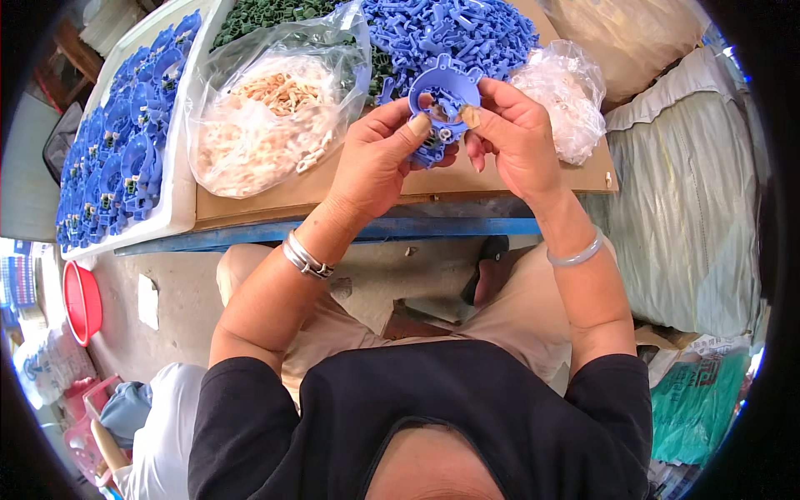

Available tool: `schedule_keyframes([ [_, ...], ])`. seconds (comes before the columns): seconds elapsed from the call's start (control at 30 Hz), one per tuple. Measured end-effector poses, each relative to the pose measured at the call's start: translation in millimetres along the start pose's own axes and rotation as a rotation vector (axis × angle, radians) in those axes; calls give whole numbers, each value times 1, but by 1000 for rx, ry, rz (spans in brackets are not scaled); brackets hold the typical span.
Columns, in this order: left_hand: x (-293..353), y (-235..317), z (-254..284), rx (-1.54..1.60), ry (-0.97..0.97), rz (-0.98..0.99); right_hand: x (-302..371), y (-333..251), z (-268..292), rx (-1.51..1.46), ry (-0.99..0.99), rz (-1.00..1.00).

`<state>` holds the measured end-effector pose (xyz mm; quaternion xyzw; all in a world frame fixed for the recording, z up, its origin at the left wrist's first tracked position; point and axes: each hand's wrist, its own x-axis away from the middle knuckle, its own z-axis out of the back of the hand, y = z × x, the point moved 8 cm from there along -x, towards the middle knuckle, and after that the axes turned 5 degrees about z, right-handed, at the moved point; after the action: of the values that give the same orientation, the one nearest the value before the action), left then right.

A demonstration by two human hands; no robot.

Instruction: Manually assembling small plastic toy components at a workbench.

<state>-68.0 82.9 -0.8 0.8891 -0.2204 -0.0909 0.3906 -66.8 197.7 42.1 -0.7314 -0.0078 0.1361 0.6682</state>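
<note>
Above the table's near edge, a blue round plastic housing with a ring-shaped rim is held up between both hands. My left hand grips its left side, thumb and fingers pinched on it. On the other side my right hand pinches it with the thumb at the inner right, where a tan covering wraps the thumb tip. Small parts show at the housing's lower end, too small to make out. Behind it lies a heap of small blue plastic parts.
A white foam tray of blue assemblies stands left. Beside it are a clear bag of cream-coloured parts and dark green parts. Right are a bag of translucent pieces and large sacks. A red basin and another person are lower left.
</note>
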Motion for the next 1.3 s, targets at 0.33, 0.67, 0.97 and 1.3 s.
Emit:
schedule_keyframes([
  [0.33,0,-2,12,-181,112,49,1,11,-6,-48,-13,-35],
  [0.67,38,25,-39,-1495,84,-947,5,26,4,-261,149,-216],
  [0.97,37,24,-46,-1584,86,-1020,7,31,6,-183,185,-214],
  [1.3,20,41,4,-989,334,-642,-12,20,18,4,182,-131],
])
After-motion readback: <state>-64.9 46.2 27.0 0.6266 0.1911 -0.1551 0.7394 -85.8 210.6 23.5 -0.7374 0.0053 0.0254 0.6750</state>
